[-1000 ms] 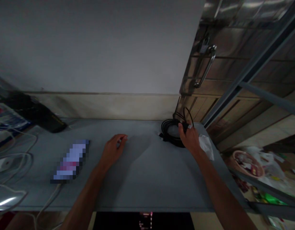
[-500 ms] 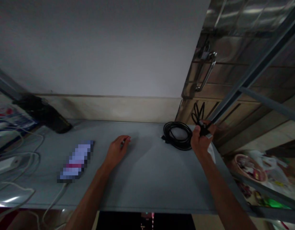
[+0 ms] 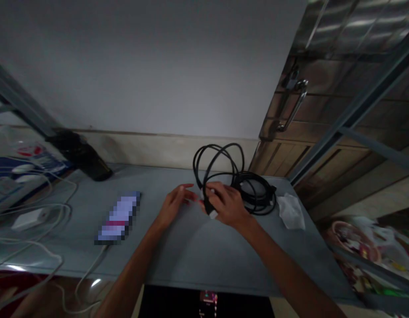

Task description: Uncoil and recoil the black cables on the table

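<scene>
My right hand [image 3: 226,204] is closed around a looped black cable [image 3: 207,163], holding it above the middle of the grey table [image 3: 194,251]. A plug with a pale end [image 3: 212,214] pokes out below its fingers, and the loops rise above the knuckles. Just to the left, my left hand [image 3: 178,201] has its fingers apart and curved towards the cable, with nothing in them that I can see. Behind the right hand lies a second coiled black cable [image 3: 265,205] on the table, partly hidden by the hand and the held loops.
A phone [image 3: 120,218] with a white charging cable lies on the left, near a white adapter [image 3: 30,218] and tangled white cords. A black bottle [image 3: 86,157] lies by the wall. Crumpled white paper [image 3: 291,212] is at right, beside a metal post [image 3: 319,143]. A basket [image 3: 355,243] stands beyond.
My right hand has brought the held black cable leftwards from the table's right edge to the middle, and its loops have spread wider. My left hand has shifted slightly right and opened its fingers.
</scene>
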{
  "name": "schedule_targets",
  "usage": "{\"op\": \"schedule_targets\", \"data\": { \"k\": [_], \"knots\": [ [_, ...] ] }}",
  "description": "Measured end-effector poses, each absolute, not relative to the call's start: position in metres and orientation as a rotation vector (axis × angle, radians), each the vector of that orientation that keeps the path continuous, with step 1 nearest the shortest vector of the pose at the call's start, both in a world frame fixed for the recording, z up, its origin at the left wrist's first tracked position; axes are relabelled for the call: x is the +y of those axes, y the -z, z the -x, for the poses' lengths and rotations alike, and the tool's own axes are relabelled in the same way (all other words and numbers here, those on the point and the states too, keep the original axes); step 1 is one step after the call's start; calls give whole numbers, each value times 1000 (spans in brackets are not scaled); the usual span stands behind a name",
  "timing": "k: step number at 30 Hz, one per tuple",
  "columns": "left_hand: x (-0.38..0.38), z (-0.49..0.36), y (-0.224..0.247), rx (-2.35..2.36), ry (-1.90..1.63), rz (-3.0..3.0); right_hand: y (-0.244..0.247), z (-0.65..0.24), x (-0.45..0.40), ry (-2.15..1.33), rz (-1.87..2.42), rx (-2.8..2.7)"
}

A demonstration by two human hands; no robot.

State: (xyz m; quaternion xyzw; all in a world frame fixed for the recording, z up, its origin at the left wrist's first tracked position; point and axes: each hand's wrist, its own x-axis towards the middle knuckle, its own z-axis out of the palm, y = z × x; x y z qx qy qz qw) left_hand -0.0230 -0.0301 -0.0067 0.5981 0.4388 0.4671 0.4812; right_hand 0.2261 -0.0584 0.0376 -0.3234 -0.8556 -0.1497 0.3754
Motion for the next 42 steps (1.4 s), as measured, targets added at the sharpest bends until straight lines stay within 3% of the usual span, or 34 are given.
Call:
{"op": "schedule_targets", "data": {
  "k": [4, 10, 42],
  "knots": [
    [-25, 24, 9, 904, -1072, -1117, 2, -204, -55, 364, 803, -2383],
    [-29, 21, 5, 1001, -1058, -1149, 38, -206, -50, 87, 991, -2507],
    [-9, 39, 23, 1369, -1535, -1046, 39, -208, -42, -205, 956, -2282]
  ]
}}
